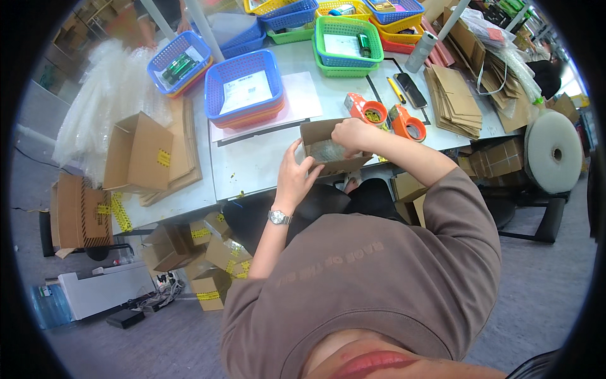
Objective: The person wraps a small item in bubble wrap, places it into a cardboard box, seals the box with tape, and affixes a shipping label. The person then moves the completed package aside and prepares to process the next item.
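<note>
An open cardboard box [334,165] stands at the near edge of the white table, in front of me. Clear plastic wrapping, seemingly bubble wrap [327,151], lies inside it. My left hand [295,175], with a watch at the wrist, holds the box at its left near corner, fingers spread along the wall. From the right, my right hand [352,136] reaches over the rim into the box, its fingers curled down beside the wrapping. Its fingertips are hidden, so what they hold cannot be made out.
Two orange tape dispensers [408,123], a yellow cutter [396,90] and a phone [411,91] lie right of the box. Blue baskets [245,85] and green baskets [348,44] stand behind. Another open box [139,151] sits left; flat cardboard [453,104] lies right.
</note>
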A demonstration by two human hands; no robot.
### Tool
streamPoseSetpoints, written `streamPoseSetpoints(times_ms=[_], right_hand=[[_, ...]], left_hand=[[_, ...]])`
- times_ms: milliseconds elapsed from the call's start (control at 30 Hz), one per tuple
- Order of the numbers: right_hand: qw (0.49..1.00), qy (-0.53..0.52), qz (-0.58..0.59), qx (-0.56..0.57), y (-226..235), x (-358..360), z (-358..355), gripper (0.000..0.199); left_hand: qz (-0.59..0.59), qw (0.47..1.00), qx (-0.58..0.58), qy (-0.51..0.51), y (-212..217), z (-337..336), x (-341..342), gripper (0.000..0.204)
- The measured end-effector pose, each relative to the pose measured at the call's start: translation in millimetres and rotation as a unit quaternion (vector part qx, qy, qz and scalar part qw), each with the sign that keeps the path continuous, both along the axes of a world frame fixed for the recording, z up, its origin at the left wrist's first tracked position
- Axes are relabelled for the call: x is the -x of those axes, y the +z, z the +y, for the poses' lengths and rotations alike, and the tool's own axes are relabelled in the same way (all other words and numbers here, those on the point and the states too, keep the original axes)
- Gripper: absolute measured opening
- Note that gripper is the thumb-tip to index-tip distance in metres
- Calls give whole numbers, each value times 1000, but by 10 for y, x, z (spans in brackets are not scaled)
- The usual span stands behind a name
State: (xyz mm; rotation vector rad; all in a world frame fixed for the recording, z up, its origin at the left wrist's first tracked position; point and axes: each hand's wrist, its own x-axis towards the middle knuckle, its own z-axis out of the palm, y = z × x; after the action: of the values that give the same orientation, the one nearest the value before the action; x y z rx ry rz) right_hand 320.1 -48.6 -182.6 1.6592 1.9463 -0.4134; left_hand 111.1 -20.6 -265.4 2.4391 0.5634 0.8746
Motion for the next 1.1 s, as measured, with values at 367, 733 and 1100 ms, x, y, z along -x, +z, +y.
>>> streamPoseSetpoints(times_ms=[367, 733, 1100], right_hand=[[989, 27, 46, -141, -768, -125, -24, 42], [876, -115, 418, -213, 269, -21, -346, 21], [762, -208, 491, -366, 77, 104, -1028, 14]], left_hand=[[-20, 999, 42, -19, -87, 6, -84, 19], [-192, 979, -20, 62, 137, 73, 67, 47], [153, 947, -216, 182, 198, 1921, 311, 21]])
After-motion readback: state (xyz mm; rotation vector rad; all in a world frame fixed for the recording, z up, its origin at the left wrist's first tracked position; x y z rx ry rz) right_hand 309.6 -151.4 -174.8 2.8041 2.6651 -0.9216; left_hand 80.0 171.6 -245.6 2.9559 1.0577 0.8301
